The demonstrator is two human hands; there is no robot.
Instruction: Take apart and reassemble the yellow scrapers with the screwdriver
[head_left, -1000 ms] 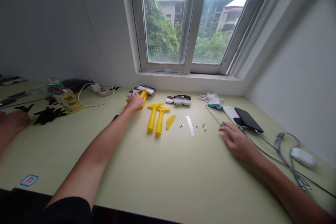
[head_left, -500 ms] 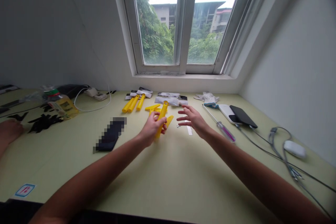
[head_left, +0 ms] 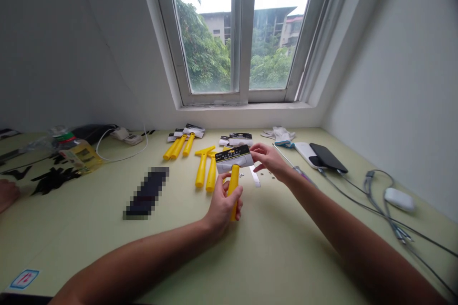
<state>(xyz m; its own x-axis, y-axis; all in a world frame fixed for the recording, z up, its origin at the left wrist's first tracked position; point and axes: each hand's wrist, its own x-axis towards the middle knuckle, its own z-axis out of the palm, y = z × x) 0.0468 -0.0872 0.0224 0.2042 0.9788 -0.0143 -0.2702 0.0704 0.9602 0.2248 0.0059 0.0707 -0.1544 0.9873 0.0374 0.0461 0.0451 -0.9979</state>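
Observation:
My left hand point(head_left: 225, 202) is wrapped around the yellow handle of a scraper point(head_left: 234, 186), held upright just above the table. A black-and-white printed package point(head_left: 234, 158) covers the scraper's head. At the package's right edge, the fingers of my right hand point(head_left: 266, 158) are closed on it. Left of my left hand lie two bare yellow scrapers point(head_left: 201, 171) with T-shaped heads. Behind my hands are a thin white strip point(head_left: 255, 177) and several tiny metal pieces point(head_left: 242, 175).
Packaged yellow scrapers point(head_left: 179, 145) lie at the back left, and more packages point(head_left: 240, 139) at the back. Rightward are a glove point(head_left: 279, 133), a screwdriver point(head_left: 304, 174), a phone point(head_left: 328, 157) and cables point(head_left: 384, 219). Leftward are a bottle point(head_left: 80, 152) and another person's hand point(head_left: 7, 194).
My left hand has moved right and nearer with the scraper, whose head is now covered by the package. My right hand has gone from spread open to closed at the package's edge.

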